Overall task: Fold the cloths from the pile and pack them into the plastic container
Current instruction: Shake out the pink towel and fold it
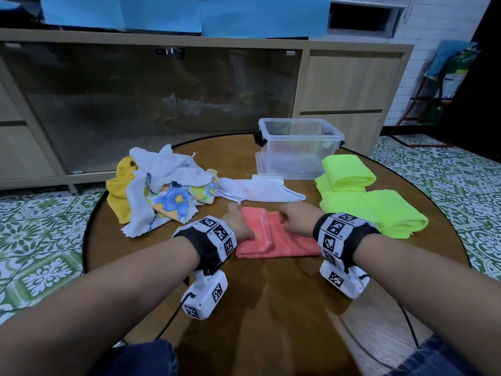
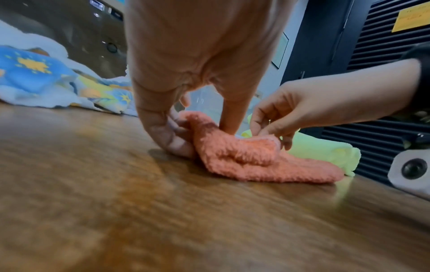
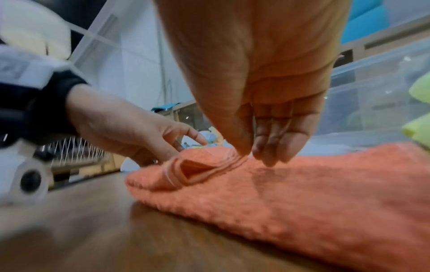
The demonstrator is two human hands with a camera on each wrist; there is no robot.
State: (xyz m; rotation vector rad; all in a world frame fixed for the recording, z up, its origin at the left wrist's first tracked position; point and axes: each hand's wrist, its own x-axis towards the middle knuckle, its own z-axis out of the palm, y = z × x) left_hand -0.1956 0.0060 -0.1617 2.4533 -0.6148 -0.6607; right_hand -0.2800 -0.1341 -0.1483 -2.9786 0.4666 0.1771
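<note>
A coral terry cloth (image 1: 284,244) lies partly folded on the round wooden table (image 1: 271,308), straight in front of me. My left hand (image 1: 240,221) grips its left end, thumb low against the table and fingers on top (image 2: 204,138). My right hand (image 1: 292,217) pinches the edge of the folded-over flap between thumb and fingertips (image 3: 254,156). The flap stands slightly raised above the layer beneath it. The unfolded pile (image 1: 162,185) of white, yellow and flowered cloths sits to the left. The clear plastic container (image 1: 295,156) stands open behind the cloth.
Folded neon-green cloths (image 1: 360,196) lie to the right of the container and of my right hand. A flat white cloth (image 1: 257,192) with a blue stitched edge lies between the pile and the container. A wooden cabinet (image 1: 347,85) stands beyond the table.
</note>
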